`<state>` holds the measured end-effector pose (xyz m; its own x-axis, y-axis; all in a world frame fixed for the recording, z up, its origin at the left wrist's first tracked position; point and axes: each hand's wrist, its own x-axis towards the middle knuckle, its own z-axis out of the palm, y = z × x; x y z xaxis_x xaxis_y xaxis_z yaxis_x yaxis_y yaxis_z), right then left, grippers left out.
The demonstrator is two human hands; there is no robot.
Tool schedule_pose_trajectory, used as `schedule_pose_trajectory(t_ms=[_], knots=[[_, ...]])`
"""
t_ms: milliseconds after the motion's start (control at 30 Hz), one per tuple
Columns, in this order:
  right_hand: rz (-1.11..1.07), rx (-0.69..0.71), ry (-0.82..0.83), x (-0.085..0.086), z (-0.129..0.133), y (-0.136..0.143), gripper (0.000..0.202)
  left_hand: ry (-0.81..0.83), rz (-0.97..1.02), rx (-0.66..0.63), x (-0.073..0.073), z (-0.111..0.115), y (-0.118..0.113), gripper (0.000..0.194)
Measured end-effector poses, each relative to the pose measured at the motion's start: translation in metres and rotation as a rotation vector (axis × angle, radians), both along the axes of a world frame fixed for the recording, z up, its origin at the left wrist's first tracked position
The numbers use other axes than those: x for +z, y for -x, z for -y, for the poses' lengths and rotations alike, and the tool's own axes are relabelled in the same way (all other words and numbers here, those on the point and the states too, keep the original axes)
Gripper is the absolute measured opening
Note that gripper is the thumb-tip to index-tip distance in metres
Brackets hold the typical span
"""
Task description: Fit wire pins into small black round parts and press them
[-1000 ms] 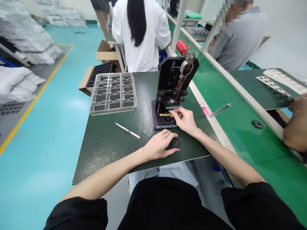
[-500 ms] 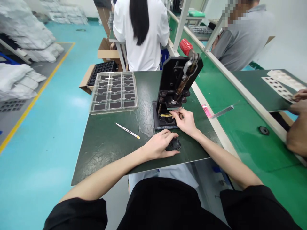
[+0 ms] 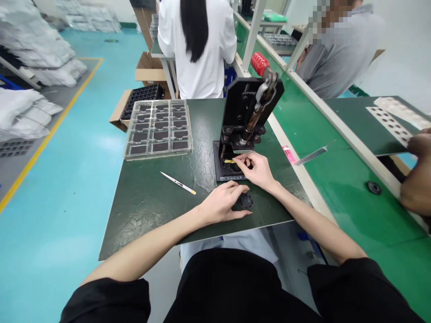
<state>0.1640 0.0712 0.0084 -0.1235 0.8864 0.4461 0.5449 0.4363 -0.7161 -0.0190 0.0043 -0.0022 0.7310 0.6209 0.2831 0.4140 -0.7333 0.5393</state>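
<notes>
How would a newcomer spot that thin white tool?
On the dark green table, find the clear compartmented tray at the far left. Between it and the left hand lies the white tool, slim and pointed. Unlike the boxy tray, it is a sliver, with a yellow blunt end.

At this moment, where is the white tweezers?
In the head view, the white tweezers lie on the dark green table, left of the press, below the clear tray.

Black top [image 3: 224, 287] (loose, short-sleeved), pale blue lower garment [image 3: 235, 244].
</notes>
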Motion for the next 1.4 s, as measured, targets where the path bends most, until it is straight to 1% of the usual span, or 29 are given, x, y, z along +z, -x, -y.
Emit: schedule_pose_trajectory(t_ms=[167, 300, 367, 467, 567, 633, 733, 833, 967, 1067, 1267, 1400], knots=[[-0.005, 0.016, -0.014, -0.003, 0.002, -0.001, 0.036, -0.005, 0.01, 0.031, -0.001, 0.0, 0.0, 0.058], [-0.05, 0.016, -0.051, -0.006, 0.0, 0.0, 0.046, -0.001, 0.028, 0.026, -0.003, -0.001, 0.0, 0.056], [-0.066, -0.01, -0.046, -0.006, 0.0, 0.001, 0.046, 0.006, 0.026, 0.03, -0.004, -0.001, 0.0, 0.054], [-0.146, -0.093, -0.041, -0.005, 0.005, -0.002, 0.038, 0.021, 0.027, 0.034, -0.004, -0.002, 0.0, 0.055], [-0.228, -0.116, -0.018, -0.007, 0.027, -0.012, 0.037, 0.047, 0.05, 0.042, -0.005, -0.003, 0.0, 0.057], [-0.224, -0.066, 0.058, -0.01, 0.049, -0.022, 0.036, 0.076, 0.061, 0.053, -0.006, -0.003, 0.0, 0.058], [-0.163, 0.024, 0.213, -0.012, 0.079, -0.034, 0.035, 0.113, 0.076, 0.075, -0.006, -0.002, -0.001, 0.058], [-0.124, 0.046, 0.265, -0.011, 0.093, -0.038, 0.036, 0.127, 0.093, 0.09, -0.005, -0.001, -0.002, 0.057], [-0.099, 0.048, 0.255, -0.006, 0.092, -0.036, 0.033, 0.118, 0.102, 0.084, -0.004, 0.0, -0.003, 0.056], [-0.1, 0.032, 0.248, -0.006, 0.092, -0.036, 0.031, 0.105, 0.084, 0.076, -0.003, 0.0, -0.003, 0.055], [-0.138, -0.011, 0.253, -0.01, 0.096, -0.039, 0.036, 0.005, 0.018, 0.149, -0.001, 0.002, -0.002, 0.048], [-0.097, -0.001, 0.236, -0.008, 0.096, -0.039, 0.035, -0.037, 0.011, 0.157, -0.001, 0.002, -0.002, 0.047]])
